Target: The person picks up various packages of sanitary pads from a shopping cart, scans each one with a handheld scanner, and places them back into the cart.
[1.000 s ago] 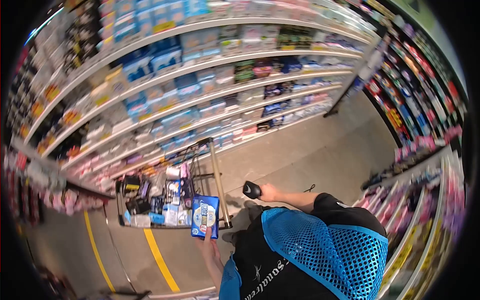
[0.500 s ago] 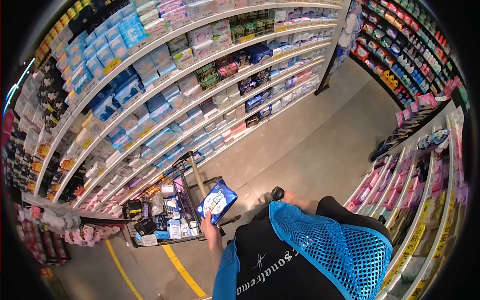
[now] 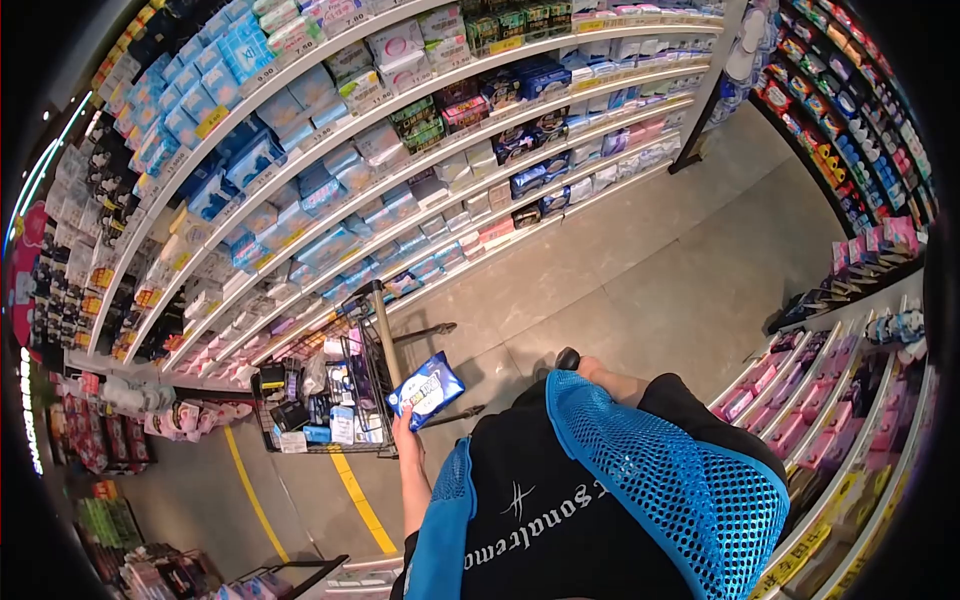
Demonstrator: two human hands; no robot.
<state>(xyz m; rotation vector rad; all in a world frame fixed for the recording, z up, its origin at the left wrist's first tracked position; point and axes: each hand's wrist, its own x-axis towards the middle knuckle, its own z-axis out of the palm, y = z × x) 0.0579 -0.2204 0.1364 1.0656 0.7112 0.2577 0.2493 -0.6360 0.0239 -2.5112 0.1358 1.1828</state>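
Observation:
A blue soft pack (image 3: pixel 427 388) with a white and yellow label is gripped along its lower left edge by my left hand (image 3: pixel 405 420). The pack is held over the side of a wire shopping cart (image 3: pixel 378 350). Inside the cart lie several packaged goods (image 3: pixel 335 400), some dark, some white and blue. Past the edge of my blue mesh vest (image 3: pixel 690 480), bare skin shows beside a small dark rounded thing (image 3: pixel 567 358). The fingers of my right hand cannot be made out there.
Tall shelves (image 3: pixel 420 140) with rows of packaged goods curve along the left. Low shelves (image 3: pixel 800 410) with pink packs stand on the right. Another stocked shelf (image 3: pixel 850 110) is at the far right. Yellow lines (image 3: pixel 360 500) mark the grey floor (image 3: pixel 590 270).
The view has shifted, so the shelves sit further right. My left hand still holds the blue pack beside the cart and has moved slightly left and up in the picture.

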